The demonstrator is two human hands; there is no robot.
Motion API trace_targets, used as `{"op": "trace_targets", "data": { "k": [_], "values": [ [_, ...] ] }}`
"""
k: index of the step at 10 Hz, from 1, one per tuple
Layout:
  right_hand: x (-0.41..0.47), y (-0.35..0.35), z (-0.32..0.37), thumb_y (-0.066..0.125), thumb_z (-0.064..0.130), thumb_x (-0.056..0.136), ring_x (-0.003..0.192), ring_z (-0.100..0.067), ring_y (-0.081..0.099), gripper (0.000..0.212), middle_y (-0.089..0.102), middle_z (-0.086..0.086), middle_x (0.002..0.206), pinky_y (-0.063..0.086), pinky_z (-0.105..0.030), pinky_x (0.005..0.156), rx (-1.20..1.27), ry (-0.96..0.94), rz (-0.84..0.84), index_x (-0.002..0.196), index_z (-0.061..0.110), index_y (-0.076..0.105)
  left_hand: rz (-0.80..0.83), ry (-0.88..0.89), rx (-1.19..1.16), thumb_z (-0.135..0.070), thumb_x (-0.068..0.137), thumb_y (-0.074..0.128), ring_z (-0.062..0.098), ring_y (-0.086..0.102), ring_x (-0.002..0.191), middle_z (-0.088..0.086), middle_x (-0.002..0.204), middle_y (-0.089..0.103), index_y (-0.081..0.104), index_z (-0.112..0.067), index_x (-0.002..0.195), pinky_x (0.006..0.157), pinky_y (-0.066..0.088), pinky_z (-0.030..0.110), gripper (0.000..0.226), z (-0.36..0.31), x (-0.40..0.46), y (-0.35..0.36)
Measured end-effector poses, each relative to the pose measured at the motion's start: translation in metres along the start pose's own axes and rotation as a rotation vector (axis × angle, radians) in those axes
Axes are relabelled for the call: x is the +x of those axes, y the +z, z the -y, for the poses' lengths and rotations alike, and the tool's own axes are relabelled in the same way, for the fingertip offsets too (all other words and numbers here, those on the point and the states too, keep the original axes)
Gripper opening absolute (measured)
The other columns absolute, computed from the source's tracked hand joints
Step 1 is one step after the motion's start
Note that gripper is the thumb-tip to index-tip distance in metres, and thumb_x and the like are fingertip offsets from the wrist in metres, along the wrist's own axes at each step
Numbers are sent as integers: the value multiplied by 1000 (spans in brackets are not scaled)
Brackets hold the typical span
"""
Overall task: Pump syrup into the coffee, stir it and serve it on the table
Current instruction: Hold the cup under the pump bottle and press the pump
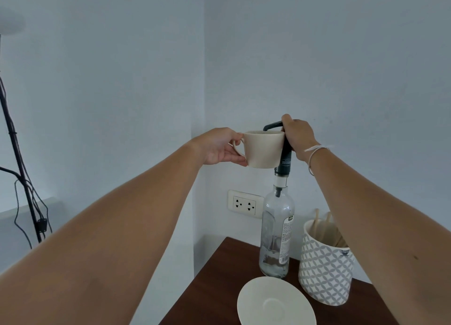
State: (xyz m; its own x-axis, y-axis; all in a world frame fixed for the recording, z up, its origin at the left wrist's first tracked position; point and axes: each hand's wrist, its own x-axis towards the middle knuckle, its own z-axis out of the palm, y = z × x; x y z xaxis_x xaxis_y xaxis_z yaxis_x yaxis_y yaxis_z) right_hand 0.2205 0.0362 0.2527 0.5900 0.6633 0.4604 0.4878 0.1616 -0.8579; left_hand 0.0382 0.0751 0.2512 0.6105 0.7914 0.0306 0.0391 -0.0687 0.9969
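Observation:
My left hand [219, 149] holds a cream coffee cup [262, 150] by its handle, lifted to the height of the pump spout. A clear glass syrup bottle [277, 232] stands on the dark wooden table [214, 280], topped by a dark pump [284, 158] whose spout [271, 125] reaches over the cup's rim. My right hand [299, 135] is closed over the pump head. A cream saucer [275, 301] lies on the table in front of the bottle. The inside of the cup is hidden.
A white patterned holder [324, 273] with several wooden stir sticks [322, 227] stands right of the bottle. A wall socket [244, 203] sits behind the bottle. Dark cables [22, 178] hang along the wall at far left.

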Motion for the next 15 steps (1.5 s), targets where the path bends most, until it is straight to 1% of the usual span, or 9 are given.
{"op": "trace_targets", "data": {
  "k": [5, 6, 7, 9, 10, 12, 13, 14, 15],
  "values": [
    [-4, 0, -2, 39, 26, 86, 56, -15, 37, 35, 43, 1, 59, 31, -27, 56, 32, 3, -1, 54, 14, 42, -1, -16, 4, -15, 97, 44, 41, 65, 77, 34, 87, 58, 42, -8, 71, 66, 57, 25, 27, 5, -1, 0],
    [-3, 0, -4, 40, 26, 86, 57, -15, 39, 34, 47, 2, 60, 32, -27, 56, 50, 10, 8, 54, 14, 44, -3, -16, -2, -16, 97, 45, 41, 65, 77, 34, 88, 58, 42, -8, 71, 63, 58, 25, 27, 7, -1, 0],
    [-3, 1, -5, 41, 26, 84, 59, -16, 40, 32, 48, 0, 63, 33, -28, 57, 49, 11, 12, 55, 14, 44, -5, -15, -5, -16, 97, 45, 40, 65, 77, 34, 87, 58, 42, -8, 71, 62, 58, 25, 27, 9, -1, -1],
    [-4, 1, -5, 40, 24, 87, 56, -16, 35, 35, 40, -1, 59, 29, -27, 54, 27, -6, 13, 53, 14, 36, -4, -20, -8, -17, 97, 44, 40, 65, 76, 33, 87, 58, 42, -8, 71, 63, 58, 25, 28, 9, -1, -1],
    [-3, 2, -6, 40, 25, 87, 57, -16, 36, 35, 41, 0, 59, 29, -27, 53, 24, 0, 12, 54, 14, 36, -5, -24, -11, -17, 97, 44, 40, 64, 76, 33, 88, 58, 42, -8, 71, 63, 58, 25, 28, 10, -2, 0],
    [-1, 3, -10, 40, 27, 86, 61, -17, 44, 32, 54, 1, 62, 35, -27, 57, 66, 17, 23, 56, 14, 44, -3, -23, -17, -17, 97, 45, 40, 65, 76, 33, 86, 58, 42, -8, 70, 65, 58, 25, 29, 13, -3, -1],
    [0, 1, -8, 41, 27, 84, 64, -17, 50, 29, 58, -1, 65, 39, -29, 64, 135, 55, 49, 59, 14, 48, -4, -24, -13, -17, 97, 45, 40, 65, 77, 33, 87, 58, 42, -8, 70, 65, 58, 25, 28, 11, -2, 0],
    [4, -2, -2, 41, 28, 84, 61, -16, 55, 25, 62, -5, 70, 40, -28, 65, 206, 101, 103, 67, 12, 51, -8, -22, -17, -17, 97, 45, 40, 65, 77, 32, 87, 58, 42, -8, 70, 66, 58, 26, 28, 8, -2, 0],
    [5, -6, 2, 43, 34, 83, 65, -20, 58, 26, 68, -11, 78, 42, -31, 70, 227, 137, 133, 72, 12, 51, -4, -19, -14, -17, 97, 45, 40, 65, 76, 32, 86, 59, 42, -8, 71, 65, 58, 26, 28, 6, -3, 3]
  ]
}}
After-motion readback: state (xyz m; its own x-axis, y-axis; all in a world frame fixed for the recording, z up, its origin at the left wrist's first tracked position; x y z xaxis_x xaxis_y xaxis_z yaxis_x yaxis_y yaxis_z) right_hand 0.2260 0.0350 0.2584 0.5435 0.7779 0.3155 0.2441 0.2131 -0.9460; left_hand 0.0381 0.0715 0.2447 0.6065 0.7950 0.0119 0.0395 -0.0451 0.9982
